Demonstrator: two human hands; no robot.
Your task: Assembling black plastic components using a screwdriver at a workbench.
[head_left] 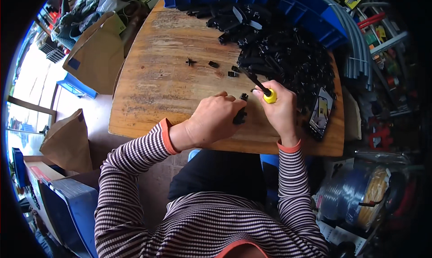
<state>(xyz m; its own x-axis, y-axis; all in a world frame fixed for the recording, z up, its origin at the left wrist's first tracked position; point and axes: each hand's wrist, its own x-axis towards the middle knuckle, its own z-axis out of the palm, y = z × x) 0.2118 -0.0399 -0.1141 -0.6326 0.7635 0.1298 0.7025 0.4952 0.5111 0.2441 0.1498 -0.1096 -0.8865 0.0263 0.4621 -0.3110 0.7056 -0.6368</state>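
Note:
My left hand (216, 116) is closed over the near part of the wooden table (153, 91), its fingers on a small black plastic part (240, 117). Much of that part is hidden by the hand. Just to the right, my right hand (281, 102) grips a hand tool (269, 96) with a yellow end and a long dark shaft that points away to the far left. Its exact kind is not clear. Beyond my hands lie a few loose black pieces (213, 64), and a small cross-shaped black piece (191, 61) sits farther left.
A large heap of black plastic parts (283, 55) covers the table's far right. Blue bins (310, 15) stand behind it. A phone (321, 114) with a lit screen leans near the right edge. Cardboard (99, 51) stands left of the table; wrapped coils (353, 195) lie at lower right.

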